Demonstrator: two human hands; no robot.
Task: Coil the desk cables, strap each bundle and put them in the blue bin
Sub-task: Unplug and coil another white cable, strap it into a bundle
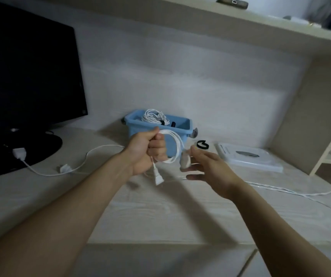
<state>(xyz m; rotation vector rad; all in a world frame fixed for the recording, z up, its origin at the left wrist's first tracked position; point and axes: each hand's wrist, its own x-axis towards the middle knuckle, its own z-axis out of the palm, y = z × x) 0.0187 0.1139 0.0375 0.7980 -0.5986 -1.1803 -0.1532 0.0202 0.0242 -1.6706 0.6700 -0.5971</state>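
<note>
Blue bin [140, 126] at desk rear already holds one strapped bundle. Left hand [146, 151] fisted on white cable coil [175, 145]: light, limp, springy; grip across loops. Right hand [204, 166] spread, apparently empty. Black strap [202, 145] beside the bin.

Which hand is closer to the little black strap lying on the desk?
Right. The right hand is open just in front of the black strap, nearly under it in the view. The left hand grips the white cable coil farther left.
</note>
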